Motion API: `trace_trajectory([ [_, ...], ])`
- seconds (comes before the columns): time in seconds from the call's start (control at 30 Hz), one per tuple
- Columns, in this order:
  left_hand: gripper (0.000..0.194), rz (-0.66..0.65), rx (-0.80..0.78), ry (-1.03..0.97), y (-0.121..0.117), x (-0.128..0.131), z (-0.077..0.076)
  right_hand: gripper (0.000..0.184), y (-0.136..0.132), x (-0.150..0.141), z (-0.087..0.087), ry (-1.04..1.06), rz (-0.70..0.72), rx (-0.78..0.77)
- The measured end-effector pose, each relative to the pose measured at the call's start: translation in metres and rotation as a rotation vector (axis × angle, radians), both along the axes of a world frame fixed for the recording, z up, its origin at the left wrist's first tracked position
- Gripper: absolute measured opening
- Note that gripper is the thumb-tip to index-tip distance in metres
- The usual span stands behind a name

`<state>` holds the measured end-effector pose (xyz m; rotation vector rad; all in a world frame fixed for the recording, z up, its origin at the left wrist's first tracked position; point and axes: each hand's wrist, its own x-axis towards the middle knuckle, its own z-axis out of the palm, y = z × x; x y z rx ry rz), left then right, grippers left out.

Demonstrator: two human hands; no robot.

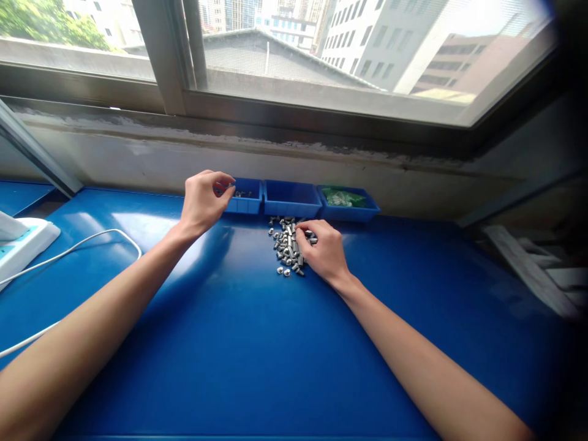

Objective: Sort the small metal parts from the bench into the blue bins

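My left hand hovers over the left blue bin, thumb and fingertips curled close together. Anything in that pinch is too small to make out. Small metal parts lie inside this bin. At the right side of a heap of silvery screws and dark metal pieces is my right hand, thumb and forefinger closed down at the heap. What those fingers grip, if anything, is hidden. Two loose round-headed pieces rest at the heap's near edge.
A middle blue bin and a right blue bin holding a green-and-clear plastic bag stand along the wall. On the left of the blue table are a white power strip and a white cable.
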<state>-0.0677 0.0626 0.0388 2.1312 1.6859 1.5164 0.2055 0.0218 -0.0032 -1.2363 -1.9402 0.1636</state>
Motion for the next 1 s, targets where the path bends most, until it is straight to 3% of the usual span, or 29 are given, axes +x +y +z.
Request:
trace_trajectory([
  [0.17,0.023,-0.078,0.078,0.118,-0.007,0.014,-0.002,0.013,0.000,0.000,0.000,0.000,-0.004,0.000],
  [0.27,0.024,-0.255,0.071,0.211,-0.014,0.030,-0.003,0.013,-0.001,0.000,0.001,-0.009,-0.003,0.001],
  [0.4,0.031,-0.507,-0.072,0.404,-0.021,0.047,-0.016,0.013,0.000,0.000,0.001,-0.013,-0.007,0.014],
  [0.6,0.038,-0.662,-0.096,0.572,-0.024,0.056,-0.034,0.013,0.002,0.000,-0.001,-0.019,0.003,0.018],
  [1.0,0.025,-0.591,-0.128,0.455,-0.012,0.046,-0.043,0.014,0.001,0.000,-0.001,-0.013,0.016,-0.013],
])
